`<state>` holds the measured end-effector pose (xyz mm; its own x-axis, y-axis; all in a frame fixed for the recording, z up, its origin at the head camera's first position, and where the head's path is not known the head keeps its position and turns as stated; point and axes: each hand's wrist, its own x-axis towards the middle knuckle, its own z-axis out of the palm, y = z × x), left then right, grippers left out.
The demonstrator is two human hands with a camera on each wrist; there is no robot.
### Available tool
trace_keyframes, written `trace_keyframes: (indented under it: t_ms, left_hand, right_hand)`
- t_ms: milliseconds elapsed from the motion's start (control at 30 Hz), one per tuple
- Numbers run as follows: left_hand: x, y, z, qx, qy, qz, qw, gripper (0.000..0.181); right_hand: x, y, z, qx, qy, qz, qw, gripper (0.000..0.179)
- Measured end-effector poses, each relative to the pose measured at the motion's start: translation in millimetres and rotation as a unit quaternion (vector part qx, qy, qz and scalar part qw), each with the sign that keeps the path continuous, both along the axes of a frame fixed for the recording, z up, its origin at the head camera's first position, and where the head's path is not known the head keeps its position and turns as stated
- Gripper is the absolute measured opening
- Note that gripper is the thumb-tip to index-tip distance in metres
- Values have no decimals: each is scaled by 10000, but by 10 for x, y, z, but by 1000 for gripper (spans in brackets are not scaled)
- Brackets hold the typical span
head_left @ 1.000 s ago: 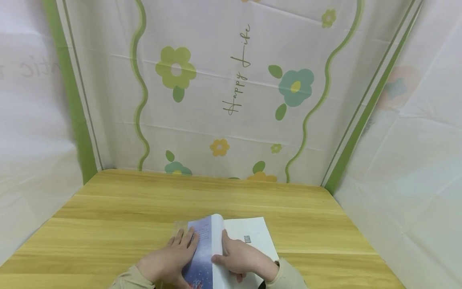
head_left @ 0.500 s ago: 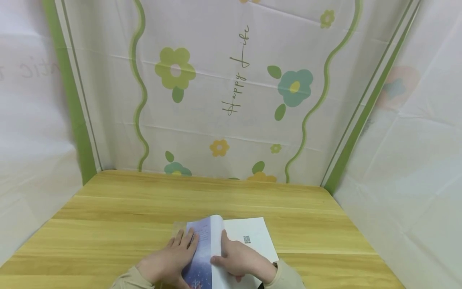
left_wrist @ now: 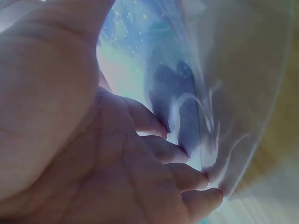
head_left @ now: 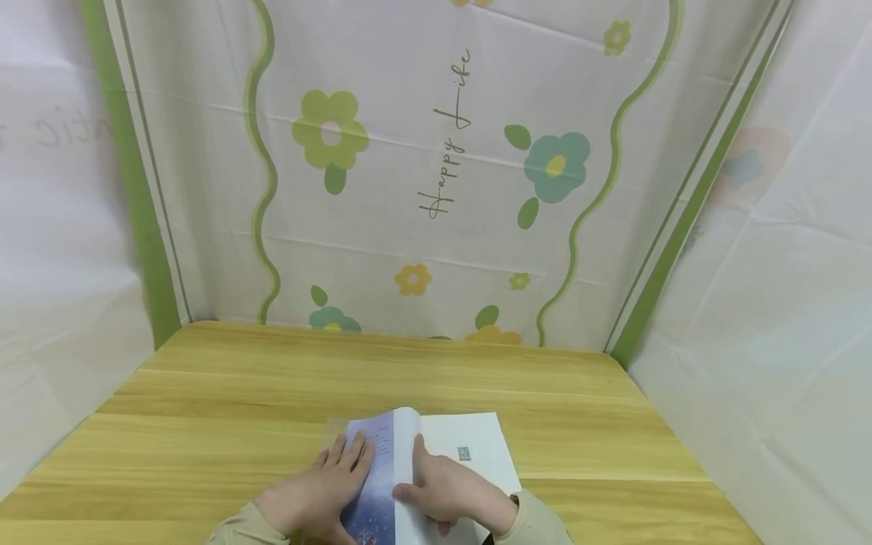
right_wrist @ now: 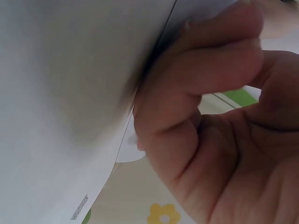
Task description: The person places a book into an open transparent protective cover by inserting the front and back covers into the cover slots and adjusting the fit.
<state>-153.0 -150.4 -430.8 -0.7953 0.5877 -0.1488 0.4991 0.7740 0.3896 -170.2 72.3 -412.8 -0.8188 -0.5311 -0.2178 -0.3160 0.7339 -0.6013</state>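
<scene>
An opened book (head_left: 462, 431) lies near the front of the table. Its left side is a purple-blue snowy picture (head_left: 373, 484); its right side is a white page with a small square code. Between them a white fold (head_left: 406, 431) bulges up. My left hand (head_left: 323, 488) rests on the left side, fingers spread and fairly straight. Under them, in the left wrist view, clear plastic film (left_wrist: 233, 93) sticks out past the book's edge. My right hand (head_left: 446, 484) holds the fold, thumb over it and index finger along its right side. The other fingers (right_wrist: 163, 135) curl against the white page.
The wood-grain table (head_left: 272, 378) extends behind and to both sides of the book. A white flower-print curtain (head_left: 381, 227) hangs at its back edge, with white sheets (head_left: 770, 341) on the left and right.
The book's fold and my right hand have shifted very slightly to the left in the head view. My left hand stays almost in place on the book.
</scene>
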Motion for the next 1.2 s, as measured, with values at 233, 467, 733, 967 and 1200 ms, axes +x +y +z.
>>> trace_keyframes:
  t_ms: [233, 467, 733, 967, 1200]
  left_hand:
    - [3, 0, 7, -16, -10, 21, 10000, 126]
    - [20, 4, 36, 11, -5, 61, 10000, 124]
    - [17, -6, 35, 52, -23, 42, 10000, 124]
    - [-1, 1, 21, 38, -114, -43, 9999, 122]
    - [5, 9, 11, 36, -184, 94, 9998, 125]
  right_hand:
    - [8, -40, 2, -4, -42, -15, 10000, 84]
    - [32, -105, 14, 86, -1, 12, 10000, 85]
    - [22, -134, 18, 76, -248, 18, 9997, 86]
    - [-62, -13, 49, 143, -1026, 43, 9946, 94]
    - [-143, -9, 78, -89, -1404, 264, 9897, 95]
